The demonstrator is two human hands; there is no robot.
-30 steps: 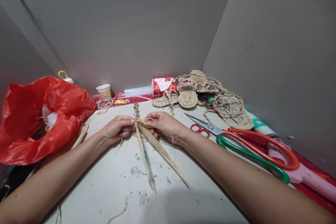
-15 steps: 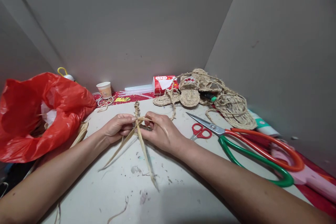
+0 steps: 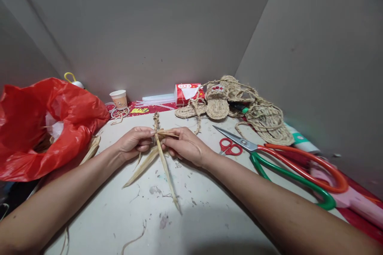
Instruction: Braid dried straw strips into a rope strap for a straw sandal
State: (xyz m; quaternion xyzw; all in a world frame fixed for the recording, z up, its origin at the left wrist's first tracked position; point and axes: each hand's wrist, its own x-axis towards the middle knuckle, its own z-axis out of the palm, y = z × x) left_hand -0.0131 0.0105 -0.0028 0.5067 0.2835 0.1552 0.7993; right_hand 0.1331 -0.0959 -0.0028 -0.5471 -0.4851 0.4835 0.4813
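Note:
A short braid of dry, straw-coloured plant strips [image 3: 156, 120] stands out beyond my hands at the middle of the table. My left hand [image 3: 136, 141] pinches the base of the braid between thumb and forefinger, the other fingers curled in. From that joint, loose flat strips [image 3: 164, 167] hang toward me, one straight down and a wider one slanting left. My right hand [image 3: 185, 143] is closed on other strips that run rightward from the same joint; its fingertips are partly hidden behind them.
A red plastic bag [image 3: 74, 115] is at the left, near a paper cup [image 3: 119, 99]. Behind stand a tissue box [image 3: 188, 94] and woven straw sandals [image 3: 217, 105]. Large scissors [image 3: 248, 145] with orange and green handles and small red scissors [image 3: 231, 147] lie right of my hands.
My right hand has turned and shifted slightly right, drawing its strips out sideways. The wider loose strip now hangs spread flatter and further right. My left hand keeps its pinch.

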